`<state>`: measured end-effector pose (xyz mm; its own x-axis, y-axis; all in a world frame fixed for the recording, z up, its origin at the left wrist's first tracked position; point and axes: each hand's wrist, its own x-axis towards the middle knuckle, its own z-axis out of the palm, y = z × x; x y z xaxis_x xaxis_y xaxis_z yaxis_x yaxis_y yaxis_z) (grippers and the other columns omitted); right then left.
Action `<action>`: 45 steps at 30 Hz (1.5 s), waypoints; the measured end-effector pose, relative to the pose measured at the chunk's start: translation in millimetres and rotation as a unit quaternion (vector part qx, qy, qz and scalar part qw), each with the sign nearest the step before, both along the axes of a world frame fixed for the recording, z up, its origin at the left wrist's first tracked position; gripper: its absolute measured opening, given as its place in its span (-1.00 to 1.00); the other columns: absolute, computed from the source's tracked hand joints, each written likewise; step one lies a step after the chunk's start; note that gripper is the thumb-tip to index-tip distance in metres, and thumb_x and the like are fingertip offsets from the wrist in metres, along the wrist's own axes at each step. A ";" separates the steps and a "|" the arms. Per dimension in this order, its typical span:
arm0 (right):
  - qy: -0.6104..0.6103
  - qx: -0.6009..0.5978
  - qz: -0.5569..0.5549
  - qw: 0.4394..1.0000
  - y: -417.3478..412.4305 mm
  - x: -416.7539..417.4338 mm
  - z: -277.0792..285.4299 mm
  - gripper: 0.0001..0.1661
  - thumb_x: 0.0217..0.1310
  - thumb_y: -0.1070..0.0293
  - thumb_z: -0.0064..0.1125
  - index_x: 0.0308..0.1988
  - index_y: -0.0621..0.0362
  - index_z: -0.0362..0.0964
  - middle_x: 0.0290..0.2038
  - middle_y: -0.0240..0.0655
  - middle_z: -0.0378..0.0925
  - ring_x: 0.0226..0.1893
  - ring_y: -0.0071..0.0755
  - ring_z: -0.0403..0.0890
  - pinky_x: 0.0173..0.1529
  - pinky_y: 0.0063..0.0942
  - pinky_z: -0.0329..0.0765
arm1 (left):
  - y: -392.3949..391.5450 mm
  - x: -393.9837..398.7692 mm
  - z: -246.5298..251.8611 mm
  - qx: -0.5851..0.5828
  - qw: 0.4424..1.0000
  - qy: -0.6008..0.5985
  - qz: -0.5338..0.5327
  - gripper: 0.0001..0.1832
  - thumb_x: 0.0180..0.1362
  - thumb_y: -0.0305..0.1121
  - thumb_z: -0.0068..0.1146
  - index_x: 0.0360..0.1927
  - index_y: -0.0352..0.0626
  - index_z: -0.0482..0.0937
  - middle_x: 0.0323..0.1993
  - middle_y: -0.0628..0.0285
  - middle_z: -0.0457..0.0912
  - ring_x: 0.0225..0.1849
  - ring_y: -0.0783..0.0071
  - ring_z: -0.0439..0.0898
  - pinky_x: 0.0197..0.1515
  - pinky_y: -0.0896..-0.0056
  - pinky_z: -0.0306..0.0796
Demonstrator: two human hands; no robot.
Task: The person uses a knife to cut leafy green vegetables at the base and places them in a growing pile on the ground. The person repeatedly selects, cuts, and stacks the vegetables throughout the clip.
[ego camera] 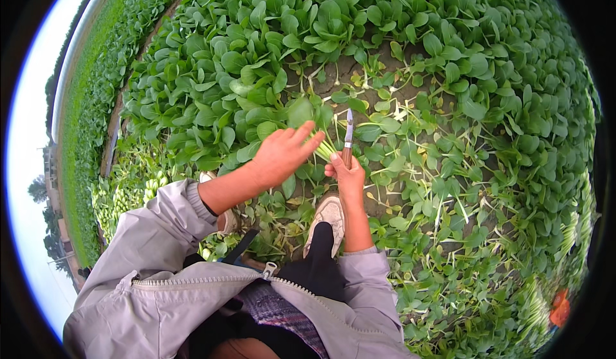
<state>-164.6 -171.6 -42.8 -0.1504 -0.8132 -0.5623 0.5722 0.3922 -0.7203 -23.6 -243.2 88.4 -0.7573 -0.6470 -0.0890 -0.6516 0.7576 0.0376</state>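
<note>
My right hand (350, 169) is closed around the wooden handle of a small knife (348, 137), its blade pointing away from me. The same hand pinches the pale stem end of a leafy green plant (326, 149), whose blurred leaves extend up and to the left. Across those stems reaches my left hand (287, 151), fingers stretched and apart; whether it grips any of the leaves is not clear. Rooted leafy greens (332, 19) stand beyond both hands, and cut leaves (385, 125) are strewn on the soil to the right.
My shoes (329, 217) stand among loose leaves. Trimmed heads of greens (155, 185) lie in a pile at the left, and more bunches (539, 306) are at the lower right, near an orange object (559, 308). Dense rows of plants curve around the front and right.
</note>
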 end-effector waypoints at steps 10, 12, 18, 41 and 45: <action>0.446 -0.041 0.358 0.819 24.9 13.5 -40.3 -0.54 0.22 0.04 -0.03 0.05 -0.01 0.31 -0.31 -0.13 0.56 -0.37 0.03 0.60 -0.30 -0.13 0.51 | 19.3 45.9 -100.5 0.158 0.945 -0.249 0.144 -0.54 -0.16 -0.47 0.16 -0.11 -0.17 0.33 -0.20 0.05 0.43 -0.37 0.17 0.61 -0.42 0.20 0.45; 0.509 -0.052 0.397 0.762 22.8 18.1 -47.1 -0.48 0.23 0.07 -0.07 0.16 -0.09 0.22 -0.29 -0.12 0.55 -0.38 0.02 0.61 -0.30 -0.09 0.52 | 25.6 62.8 -105.7 0.097 0.967 -0.210 0.106 -0.57 -0.14 -0.50 0.11 -0.12 -0.17 0.31 -0.29 0.09 0.44 -0.45 0.21 0.61 -0.47 0.24 0.45; 0.598 -0.097 0.420 0.675 7.4 31.3 -54.1 -0.49 0.21 0.11 -0.02 0.15 -0.09 0.24 -0.39 -0.10 0.53 -0.54 -0.08 0.61 -0.42 -0.14 0.54 | 23.1 71.8 -113.9 0.057 0.974 -0.168 0.138 -0.71 -0.12 -0.53 0.05 -0.27 -0.16 0.31 -0.41 0.15 0.46 -0.47 0.22 0.60 -0.50 0.28 0.45; -0.116 0.050 0.095 0.987 -4.6 25.9 -4.5 -0.63 0.15 0.19 0.21 -0.20 0.28 0.38 -0.42 -0.35 0.51 -0.52 -0.52 0.57 -0.47 -0.60 0.53 | 24.6 35.3 -23.7 0.055 0.997 0.003 0.055 -0.40 -0.21 -0.44 0.26 0.02 -0.13 0.37 -0.10 0.19 0.42 -0.14 0.20 0.49 -0.13 0.26 0.38; -0.089 0.021 0.140 0.986 -13.4 30.2 -1.8 -0.58 0.18 0.11 0.15 -0.16 0.25 0.37 -0.46 -0.31 0.52 -0.48 -0.47 0.59 -0.45 -0.56 0.51 | -7.5 28.4 -45.1 0.167 0.975 -0.076 0.126 -0.34 -0.18 -0.52 0.18 0.10 -0.11 0.29 -0.05 0.12 0.42 -0.17 0.14 0.54 -0.18 0.21 0.43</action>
<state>-134.4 -185.0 -44.6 0.1804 -0.7841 -0.5938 0.5530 0.5801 -0.5980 4.8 -250.8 43.3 -0.5395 -0.7265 -0.4257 -0.8328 0.5349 0.1427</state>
